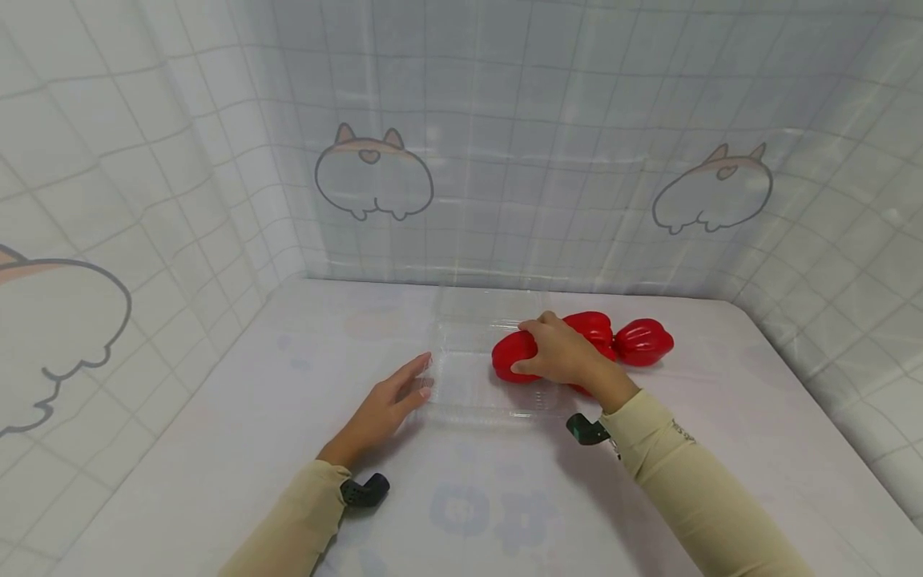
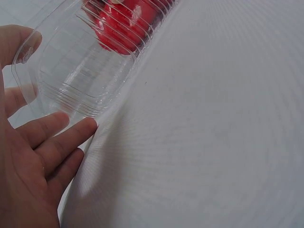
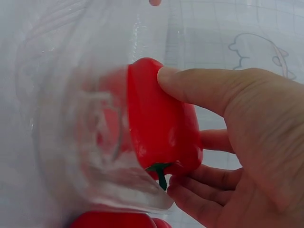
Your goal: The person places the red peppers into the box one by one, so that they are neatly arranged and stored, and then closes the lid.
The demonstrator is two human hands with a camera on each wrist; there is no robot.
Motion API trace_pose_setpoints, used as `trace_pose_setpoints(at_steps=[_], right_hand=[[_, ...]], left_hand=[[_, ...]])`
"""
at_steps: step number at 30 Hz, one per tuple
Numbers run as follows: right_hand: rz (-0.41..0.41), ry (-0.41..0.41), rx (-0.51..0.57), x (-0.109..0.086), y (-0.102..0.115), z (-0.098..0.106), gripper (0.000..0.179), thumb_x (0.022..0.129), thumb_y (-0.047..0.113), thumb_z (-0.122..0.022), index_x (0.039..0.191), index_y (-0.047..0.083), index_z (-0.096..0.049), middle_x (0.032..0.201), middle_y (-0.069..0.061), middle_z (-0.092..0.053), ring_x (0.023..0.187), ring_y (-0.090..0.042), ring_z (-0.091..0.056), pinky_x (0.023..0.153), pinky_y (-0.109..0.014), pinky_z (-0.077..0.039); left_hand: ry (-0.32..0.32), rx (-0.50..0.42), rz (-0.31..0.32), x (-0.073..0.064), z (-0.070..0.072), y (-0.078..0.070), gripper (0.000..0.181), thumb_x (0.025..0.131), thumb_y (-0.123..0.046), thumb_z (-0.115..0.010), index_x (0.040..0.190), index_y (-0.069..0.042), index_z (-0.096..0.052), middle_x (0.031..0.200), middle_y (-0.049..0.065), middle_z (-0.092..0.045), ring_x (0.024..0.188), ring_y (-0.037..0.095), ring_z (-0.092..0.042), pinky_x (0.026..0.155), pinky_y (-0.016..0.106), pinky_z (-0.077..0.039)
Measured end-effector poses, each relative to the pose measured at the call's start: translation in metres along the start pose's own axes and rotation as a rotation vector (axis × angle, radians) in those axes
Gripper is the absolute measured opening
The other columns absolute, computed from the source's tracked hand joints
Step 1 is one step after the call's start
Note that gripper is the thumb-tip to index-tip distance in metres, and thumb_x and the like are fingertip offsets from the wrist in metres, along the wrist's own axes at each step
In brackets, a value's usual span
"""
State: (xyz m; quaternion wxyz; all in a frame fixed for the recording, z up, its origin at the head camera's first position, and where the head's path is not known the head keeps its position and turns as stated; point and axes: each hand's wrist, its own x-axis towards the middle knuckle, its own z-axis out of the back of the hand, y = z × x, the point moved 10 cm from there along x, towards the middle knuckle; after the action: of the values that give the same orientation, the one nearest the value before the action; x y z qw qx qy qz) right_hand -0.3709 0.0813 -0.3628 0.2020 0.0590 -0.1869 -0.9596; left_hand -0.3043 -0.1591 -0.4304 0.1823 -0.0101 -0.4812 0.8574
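Note:
A clear plastic clamshell box (image 1: pixel 461 383) lies with its lid (image 1: pixel 490 304) folded back. My right hand (image 1: pixel 564 353) grips a red bell pepper (image 1: pixel 514 357) at the box's right side, thumb on one face and fingers on the other. In the right wrist view, part of this pepper (image 3: pixel 164 118) shows through the clear wall, its green stem (image 3: pixel 161 173) pointing down. My left hand (image 1: pixel 378 413) is at the box's left side, fingers spread and fairly straight, fingertips right at the clear wall (image 2: pixel 52 90).
To the right of the box lie more red bell peppers: one (image 1: pixel 591 327) partly behind my right hand, another (image 1: pixel 644 342) farther right. All stand on a white-covered table (image 1: pixel 288 449). A grid-patterned curtain (image 1: pixel 505 160) with cartoon animals hangs behind and at both sides.

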Motion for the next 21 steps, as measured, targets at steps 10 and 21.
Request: trace_pose_setpoints(at_steps=[10, 21], right_hand=[[0.014, 0.028, -0.003, 0.0001, -0.0003, 0.0020, 0.077, 0.083, 0.033, -0.081, 0.147, 0.005, -0.050, 0.134, -0.015, -0.051, 0.115, -0.031, -0.056, 0.085, -0.047, -0.058], [-0.007, 0.016, 0.012, 0.0012, -0.0013, 0.0043, 0.074, 0.078, 0.032, -0.085, 0.140, 0.006, -0.056, 0.127, -0.013, -0.054, 0.112, -0.031, -0.056, 0.080, -0.045, -0.059]], left_hand=[[0.000, -0.005, -0.001, 0.0007, -0.0005, -0.0006, 0.062, 0.103, -0.036, -0.057, 0.158, -0.021, -0.033, 0.159, -0.001, -0.036, 0.134, 0.021, -0.051, 0.111, 0.051, -0.038], [0.007, -0.008, -0.003, 0.0012, -0.0017, -0.0013, 0.062, 0.104, -0.027, -0.057, 0.159, -0.018, -0.030, 0.161, 0.001, -0.034, 0.136, 0.023, -0.049, 0.112, 0.052, -0.036]])
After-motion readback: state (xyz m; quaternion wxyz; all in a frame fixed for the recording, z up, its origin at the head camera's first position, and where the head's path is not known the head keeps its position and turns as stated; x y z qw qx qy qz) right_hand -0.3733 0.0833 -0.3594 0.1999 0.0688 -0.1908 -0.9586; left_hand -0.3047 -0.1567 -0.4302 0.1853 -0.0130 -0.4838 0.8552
